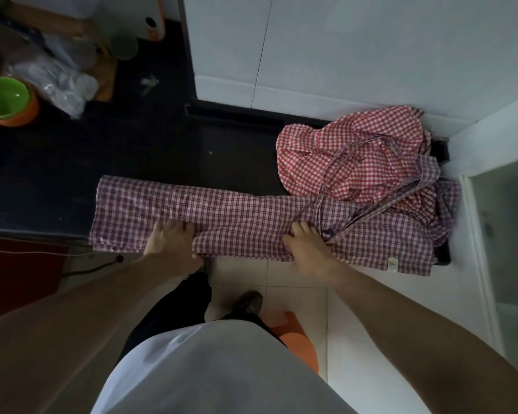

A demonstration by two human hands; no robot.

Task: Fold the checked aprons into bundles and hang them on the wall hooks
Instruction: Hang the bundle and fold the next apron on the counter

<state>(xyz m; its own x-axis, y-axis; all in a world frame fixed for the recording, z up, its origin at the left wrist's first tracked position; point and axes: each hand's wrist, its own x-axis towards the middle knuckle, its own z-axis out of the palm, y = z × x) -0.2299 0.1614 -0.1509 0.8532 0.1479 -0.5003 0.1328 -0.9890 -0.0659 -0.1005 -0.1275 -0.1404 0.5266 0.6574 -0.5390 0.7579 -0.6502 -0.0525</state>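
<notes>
Both hands, left hand (pixel 169 239) and right hand (pixel 307 245), palm-down, gripping the purple checked apron (pixel 237 218).

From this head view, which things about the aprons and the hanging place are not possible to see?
- Wall hooks: none shows in the head view; they lie outside the frame.
- Purple apron: its near edge hangs over the counter edge, and both hands cover part.
- Left hand: fingertips tucked into the cloth, so its grip is unclear.
- Red apron: crumpled, its shape unreadable.
</notes>
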